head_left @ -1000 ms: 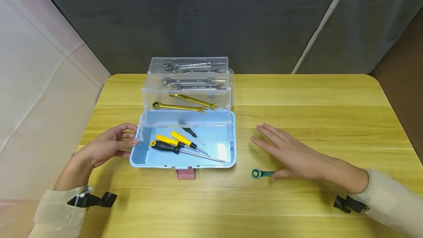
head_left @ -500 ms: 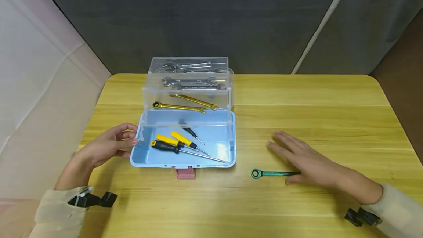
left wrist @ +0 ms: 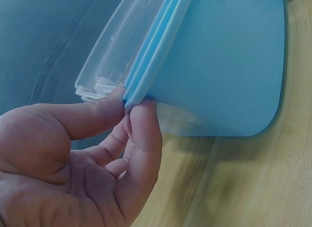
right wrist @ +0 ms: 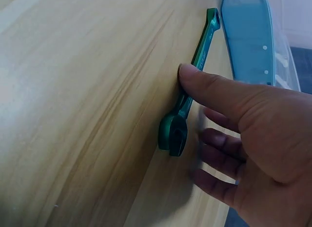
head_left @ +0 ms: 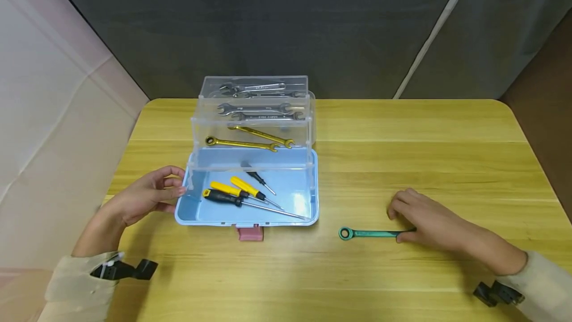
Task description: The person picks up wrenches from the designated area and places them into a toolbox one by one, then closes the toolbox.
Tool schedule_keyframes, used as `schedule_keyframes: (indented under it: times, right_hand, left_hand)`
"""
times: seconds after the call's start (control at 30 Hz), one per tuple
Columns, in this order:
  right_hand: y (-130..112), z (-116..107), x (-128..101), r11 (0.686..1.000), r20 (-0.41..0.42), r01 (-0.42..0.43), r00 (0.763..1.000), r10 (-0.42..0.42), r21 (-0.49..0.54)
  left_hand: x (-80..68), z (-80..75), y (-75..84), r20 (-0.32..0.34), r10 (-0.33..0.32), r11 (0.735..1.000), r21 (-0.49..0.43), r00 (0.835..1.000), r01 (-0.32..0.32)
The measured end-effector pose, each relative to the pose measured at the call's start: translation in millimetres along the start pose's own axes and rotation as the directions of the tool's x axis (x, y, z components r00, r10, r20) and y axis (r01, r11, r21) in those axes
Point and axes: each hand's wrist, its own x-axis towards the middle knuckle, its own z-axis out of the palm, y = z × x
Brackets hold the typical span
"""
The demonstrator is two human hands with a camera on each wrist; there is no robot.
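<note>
My left hand (head_left: 145, 195) pinches the left rim of the blue toolbox (head_left: 205, 223); in the left wrist view its thumb and fingers (left wrist: 144, 129) meet on either side of that rim (left wrist: 156, 61). My right hand (head_left: 431, 222) is over the open-jaw end of a green ratchet wrench (head_left: 375, 233) lying on the table. In the right wrist view the thumb (right wrist: 200, 83) overlaps the wrench's shank (right wrist: 204, 49), while the bent fingers (right wrist: 217, 156) stay spread on its far side with a gap between. The wrench's ring end points toward the toolbox.
Inside the toolbox lie black-handled screwdrivers (head_left: 221, 197) and yellow-handled screwdrivers (head_left: 228, 189). Clear stepped trays (head_left: 290, 163) behind carry gold wrenches (head_left: 243, 144) and silver wrenches (head_left: 254, 109). A pink latch (head_left: 250, 233) hangs at the front. A dark curtain (head_left: 286, 24) borders the table's back.
My right hand has moved right along the green wrench toward its open-jaw end, uncovering most of the shank, and its fingers have bent. My left hand has stayed at the rim.
</note>
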Motion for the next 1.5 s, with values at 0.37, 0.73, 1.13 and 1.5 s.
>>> schedule_keyframes:
  times: [0.37, 0.73, 1.13, 1.5]
  right_hand:
    - [2, -1, -1, 0.998, 0.067, -0.033, 0.997, 0.029, 0.049]
    - [8, -3, -3, 0.959, 0.111, -0.095, 0.992, 0.068, 0.267]
    - [15, -3, -3, 0.8, 0.001, -0.085, 0.994, 0.105, 0.594]
    - [18, -10, -4, 0.685, -0.032, -0.062, 0.992, 0.124, 0.726]
  left_hand:
    - [0.0, -0.3, -0.7, 0.005, 0.002, 1.0, -0.011, 1.0, -0.002]
    - [0.7, 0.5, -0.8, 0.026, 0.012, 0.999, -0.032, 1.0, -0.011]
    - [0.5, -1.0, -1.5, 0.023, 0.008, 1.0, -0.022, 1.0, -0.007]
    - [0.0, -0.7, -0.8, 0.016, 0.004, 1.0, -0.01, 1.0, -0.004]
